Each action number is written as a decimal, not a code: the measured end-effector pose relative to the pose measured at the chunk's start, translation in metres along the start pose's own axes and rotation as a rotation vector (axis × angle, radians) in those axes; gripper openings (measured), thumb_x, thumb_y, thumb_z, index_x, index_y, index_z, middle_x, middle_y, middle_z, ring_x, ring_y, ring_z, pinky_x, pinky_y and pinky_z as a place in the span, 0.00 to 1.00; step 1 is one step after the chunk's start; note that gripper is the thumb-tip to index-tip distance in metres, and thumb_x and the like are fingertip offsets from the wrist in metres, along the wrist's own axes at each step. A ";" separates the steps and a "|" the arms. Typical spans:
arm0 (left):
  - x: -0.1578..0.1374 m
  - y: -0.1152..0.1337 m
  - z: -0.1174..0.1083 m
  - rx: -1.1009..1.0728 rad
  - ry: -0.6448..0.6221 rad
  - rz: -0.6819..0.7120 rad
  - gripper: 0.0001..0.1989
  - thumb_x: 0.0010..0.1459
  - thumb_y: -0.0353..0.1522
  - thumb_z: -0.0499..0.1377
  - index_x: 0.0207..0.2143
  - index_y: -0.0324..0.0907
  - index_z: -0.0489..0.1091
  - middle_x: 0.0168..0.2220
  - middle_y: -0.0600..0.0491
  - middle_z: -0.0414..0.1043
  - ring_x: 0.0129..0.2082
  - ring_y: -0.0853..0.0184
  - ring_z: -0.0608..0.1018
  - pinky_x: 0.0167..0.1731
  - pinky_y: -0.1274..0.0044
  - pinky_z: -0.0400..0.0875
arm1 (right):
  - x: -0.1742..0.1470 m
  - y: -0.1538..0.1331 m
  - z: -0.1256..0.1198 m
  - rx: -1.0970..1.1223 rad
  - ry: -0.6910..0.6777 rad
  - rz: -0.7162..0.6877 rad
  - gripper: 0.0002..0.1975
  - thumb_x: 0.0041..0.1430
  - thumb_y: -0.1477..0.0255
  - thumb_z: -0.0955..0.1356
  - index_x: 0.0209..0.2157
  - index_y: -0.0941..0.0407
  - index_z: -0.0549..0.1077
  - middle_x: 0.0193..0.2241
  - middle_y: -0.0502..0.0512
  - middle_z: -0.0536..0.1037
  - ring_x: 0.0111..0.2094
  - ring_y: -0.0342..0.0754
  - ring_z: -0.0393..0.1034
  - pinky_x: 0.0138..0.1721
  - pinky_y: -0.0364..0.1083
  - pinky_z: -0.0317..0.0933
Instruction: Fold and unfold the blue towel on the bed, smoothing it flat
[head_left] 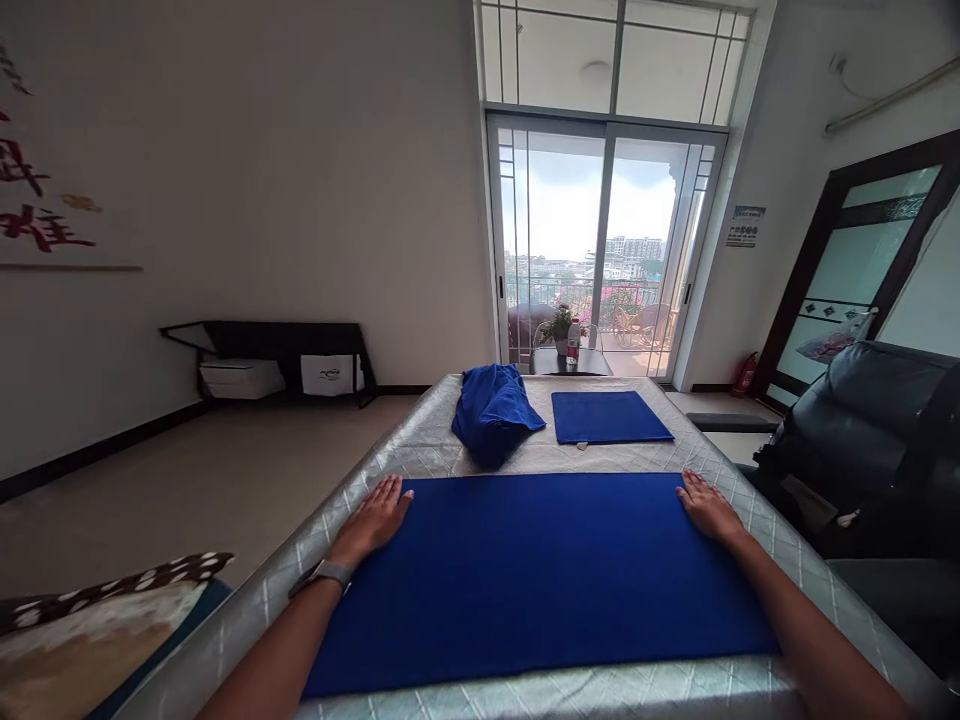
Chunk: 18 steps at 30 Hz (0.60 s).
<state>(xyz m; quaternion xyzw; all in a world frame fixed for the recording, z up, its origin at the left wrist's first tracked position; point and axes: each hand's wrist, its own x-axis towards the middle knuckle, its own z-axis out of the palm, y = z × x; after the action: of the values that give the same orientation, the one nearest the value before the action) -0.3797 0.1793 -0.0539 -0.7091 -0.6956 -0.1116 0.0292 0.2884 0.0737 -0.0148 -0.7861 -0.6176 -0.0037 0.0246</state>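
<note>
Silvery cover (417,454) bears blue cloth (547,570) (both hands (377,517) (709,508) atop).

The tabletop (420,440) wears a pale silvery cover with a diamond pattern. Directly on it lie a wide blue cloth (540,570), spread flat across the near part, and beyond that, a crumpled blue cloth (495,410) on the left and a smaller, flat blue rectangle (611,415) just beside it.
</note>
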 end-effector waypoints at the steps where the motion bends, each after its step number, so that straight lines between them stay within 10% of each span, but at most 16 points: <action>1: 0.001 -0.003 0.003 0.001 0.014 0.001 0.37 0.66 0.44 0.39 0.68 0.26 0.56 0.70 0.37 0.54 0.70 0.54 0.56 0.66 0.61 0.55 | 0.002 0.006 0.003 0.000 0.011 0.012 0.34 0.71 0.61 0.48 0.72 0.62 0.47 0.73 0.59 0.46 0.73 0.51 0.39 0.70 0.55 0.39; 13: -0.005 0.015 -0.010 0.058 -0.008 -0.014 0.36 0.65 0.41 0.41 0.67 0.25 0.56 0.69 0.34 0.54 0.70 0.52 0.58 0.66 0.59 0.55 | -0.001 0.000 -0.005 -0.033 -0.022 0.033 0.34 0.70 0.63 0.49 0.71 0.65 0.49 0.72 0.61 0.48 0.72 0.51 0.40 0.71 0.55 0.39; 18: -0.015 0.060 -0.042 0.078 0.021 -0.038 0.34 0.67 0.40 0.42 0.67 0.24 0.55 0.70 0.33 0.51 0.71 0.52 0.55 0.68 0.61 0.50 | -0.015 -0.052 -0.032 -0.050 0.137 0.017 0.32 0.69 0.68 0.51 0.70 0.65 0.52 0.71 0.63 0.50 0.72 0.52 0.40 0.71 0.55 0.34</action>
<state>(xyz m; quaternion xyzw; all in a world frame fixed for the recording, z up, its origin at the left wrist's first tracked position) -0.3247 0.1549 -0.0088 -0.6928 -0.7125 -0.0924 0.0619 0.2348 0.0698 0.0179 -0.7895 -0.6076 -0.0726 0.0470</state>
